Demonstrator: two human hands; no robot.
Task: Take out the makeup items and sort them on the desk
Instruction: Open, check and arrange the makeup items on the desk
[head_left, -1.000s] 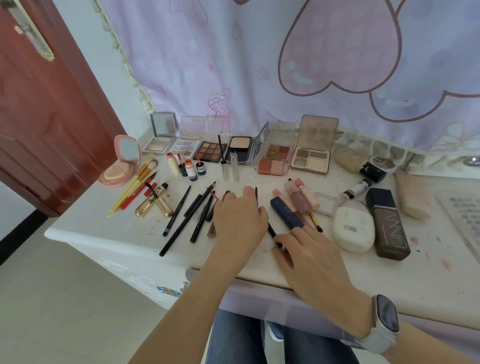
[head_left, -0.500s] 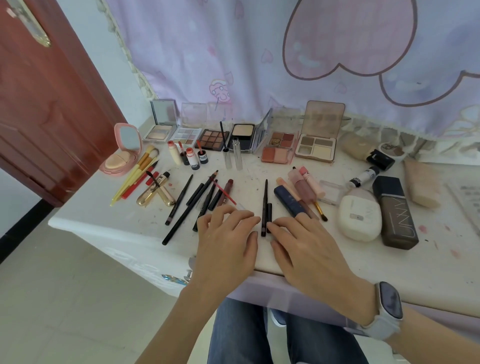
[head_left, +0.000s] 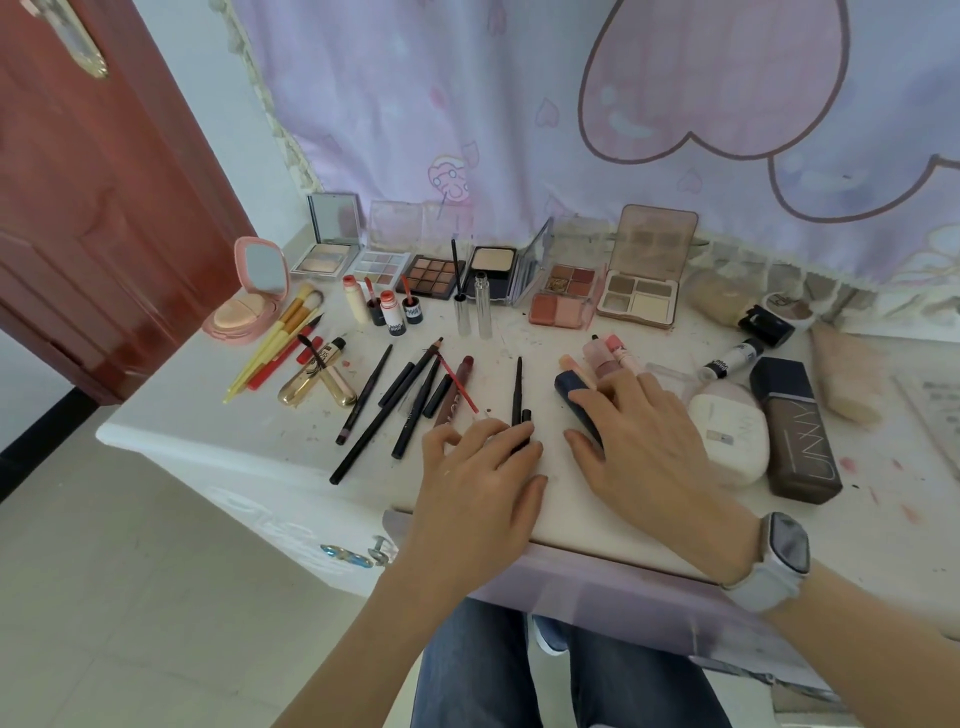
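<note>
The left hand (head_left: 480, 467) lay with relaxed fingers over the lower ends of two thin black pencils (head_left: 517, 400), hiding them. The right hand (head_left: 636, 441) rested spread, covering part of a navy tube (head_left: 571, 392). All sat on the white table (head_left: 260, 431). A dark bottle (head_left: 795, 431) read "UNNY"; smaller labels stayed illegible.

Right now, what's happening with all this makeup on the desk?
A person is sorting makeup on a white desk. The left hand touches a thin black pencil; the right hand rests on a navy tube. Open palettes line the back, and more pencils lie to the left.
</note>
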